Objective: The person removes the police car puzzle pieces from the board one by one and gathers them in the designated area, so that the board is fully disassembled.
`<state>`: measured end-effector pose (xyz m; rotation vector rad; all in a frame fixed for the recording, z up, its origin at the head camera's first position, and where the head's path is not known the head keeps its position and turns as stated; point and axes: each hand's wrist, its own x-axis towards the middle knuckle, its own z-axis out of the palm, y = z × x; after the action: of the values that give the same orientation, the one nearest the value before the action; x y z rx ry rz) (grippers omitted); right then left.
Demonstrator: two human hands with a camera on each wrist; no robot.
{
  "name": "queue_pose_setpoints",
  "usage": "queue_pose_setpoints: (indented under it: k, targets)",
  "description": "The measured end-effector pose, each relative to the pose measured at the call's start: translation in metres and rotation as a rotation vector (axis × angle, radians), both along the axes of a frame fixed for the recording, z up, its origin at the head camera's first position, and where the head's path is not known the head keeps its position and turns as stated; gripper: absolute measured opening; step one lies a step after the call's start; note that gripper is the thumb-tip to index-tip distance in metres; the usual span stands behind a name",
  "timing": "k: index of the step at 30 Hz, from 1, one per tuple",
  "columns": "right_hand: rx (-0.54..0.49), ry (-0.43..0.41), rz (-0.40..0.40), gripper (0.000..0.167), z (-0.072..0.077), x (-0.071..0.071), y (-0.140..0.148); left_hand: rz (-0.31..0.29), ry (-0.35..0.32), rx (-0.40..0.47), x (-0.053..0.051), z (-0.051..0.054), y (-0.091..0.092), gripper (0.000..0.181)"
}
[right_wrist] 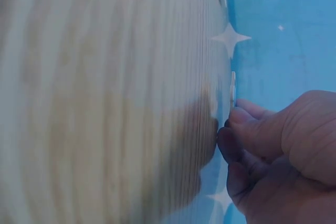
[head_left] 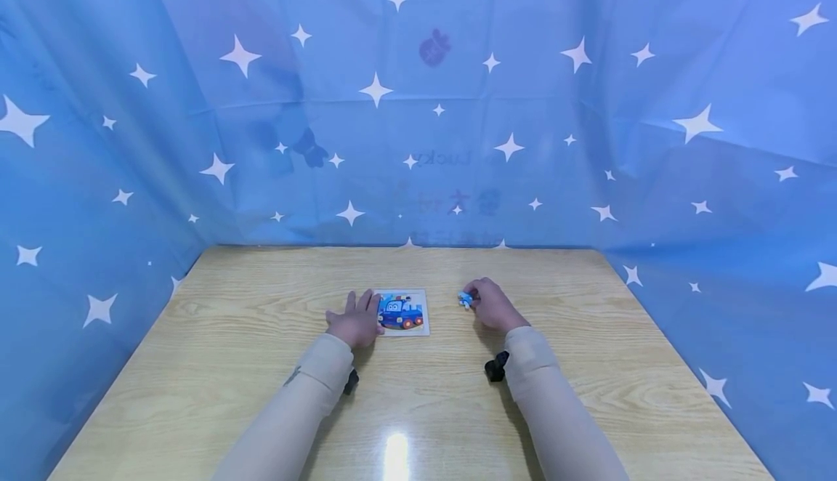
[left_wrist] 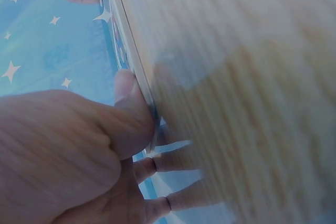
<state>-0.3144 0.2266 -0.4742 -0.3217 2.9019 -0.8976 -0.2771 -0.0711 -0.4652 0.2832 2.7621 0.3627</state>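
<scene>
A flat square puzzle (head_left: 407, 314) with a blue cartoon truck and a pale border lies on the table. My left hand (head_left: 355, 321) rests at its left side with fingers spread; in the left wrist view the thumb (left_wrist: 131, 121) lies against the board's edge and other fingertips touch the table. Right of the puzzle, my right hand (head_left: 495, 308) pinches a small blue-and-white puzzle piece (head_left: 465, 299) between thumb and fingers. Seen edge-on in the right wrist view, the thin piece (right_wrist: 233, 85) stands out past the fingertips, close to the tabletop.
The wood-grain table (head_left: 261, 394) spreads around both hands. A blue curtain with white stars (head_left: 418, 103) hangs behind it and along both sides. Black wrist devices (head_left: 497, 367) sit under the sleeves, and a light glares on the table's near part.
</scene>
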Motion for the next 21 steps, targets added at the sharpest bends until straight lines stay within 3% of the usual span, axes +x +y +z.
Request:
queue_pose_setpoints:
  k: [21]
  targets:
    - [0.008,-0.029,-0.014,0.024,0.000,-0.002,0.018,0.001,0.001,-0.014,-0.004,-0.003,0.001,0.071]
